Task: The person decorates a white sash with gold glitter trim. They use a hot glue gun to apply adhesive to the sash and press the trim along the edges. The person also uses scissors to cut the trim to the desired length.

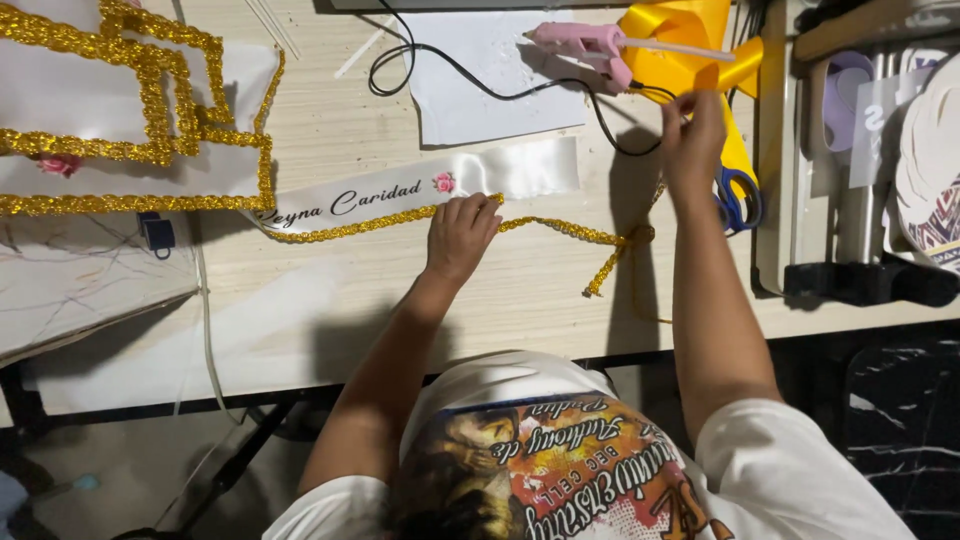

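A white satin sash (520, 168) with dark script lettering and a small pink rose lies across the wooden table (330, 290). Gold braided trim (560, 230) runs along the sash's lower edge and trails off to the right. My left hand (462, 232) presses flat on the trim and sash edge, fingers together. My right hand (692, 135) is raised farther back, fingers pinched on a thin gold strand of the trim that rises from the table. A pink glue gun (585, 45) lies behind the sash on white paper.
Blue-handled scissors (738, 195) and a yellow ribbon (690, 40) lie at the right of my right hand. White fabric panels edged in gold trim (130, 150) fill the left. A black cord (480, 85) snakes across the back. A rack with round cutouts (900, 150) stands at far right.
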